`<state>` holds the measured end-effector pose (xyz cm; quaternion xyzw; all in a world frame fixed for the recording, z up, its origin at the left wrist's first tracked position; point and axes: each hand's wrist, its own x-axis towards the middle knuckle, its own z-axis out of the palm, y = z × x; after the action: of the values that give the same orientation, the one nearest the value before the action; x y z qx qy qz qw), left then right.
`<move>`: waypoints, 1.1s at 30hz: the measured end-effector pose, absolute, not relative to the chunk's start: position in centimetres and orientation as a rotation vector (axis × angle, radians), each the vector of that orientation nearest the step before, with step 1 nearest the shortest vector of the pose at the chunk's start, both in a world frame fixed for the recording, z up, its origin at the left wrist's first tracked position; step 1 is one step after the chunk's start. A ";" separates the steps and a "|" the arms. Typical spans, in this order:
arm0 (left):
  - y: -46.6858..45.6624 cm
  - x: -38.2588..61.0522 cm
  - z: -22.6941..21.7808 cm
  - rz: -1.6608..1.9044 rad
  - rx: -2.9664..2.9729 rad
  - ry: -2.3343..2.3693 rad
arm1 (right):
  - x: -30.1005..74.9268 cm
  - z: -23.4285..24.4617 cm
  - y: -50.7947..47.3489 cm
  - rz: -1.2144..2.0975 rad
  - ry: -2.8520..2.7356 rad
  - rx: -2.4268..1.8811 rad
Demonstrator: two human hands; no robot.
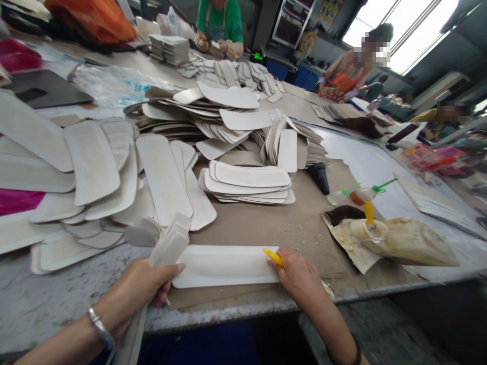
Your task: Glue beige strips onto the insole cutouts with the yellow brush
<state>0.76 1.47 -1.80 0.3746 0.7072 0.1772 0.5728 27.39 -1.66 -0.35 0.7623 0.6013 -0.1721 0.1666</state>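
A long white panel (228, 266) with rounded corners lies flat at the table's front edge. My left hand (154, 284) is closed around a bundle of pale thin strips (173, 241), whose ends also hang below the table edge. Its thumb rests on the panel's left end. My right hand (299, 268) is closed on a yellow plastic tool (274, 257) at the panel's right end; the tool's working end cannot be made out. Just behind the panel sits a neat stack of similar white panels (249, 177).
Loose white panels (97, 162) heap up on the left, with taller piles (182, 119) behind. At right stand a glue-smeared container (403, 238) with a yellow handle, small bottles (361, 195) and a black cone (318, 177). Co-workers (219, 25) (344, 71) are across the table.
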 end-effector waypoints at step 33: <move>0.6 -2.1 -1.7 0.419 0.896 1.407 | 29.6 -0.8 -6.0 -2.151 1.159 2.905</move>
<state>-2.09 0.59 -1.67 0.3946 0.6199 0.1848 0.6526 29.56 -6.04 -0.83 0.7248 0.2891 -0.5365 -0.3213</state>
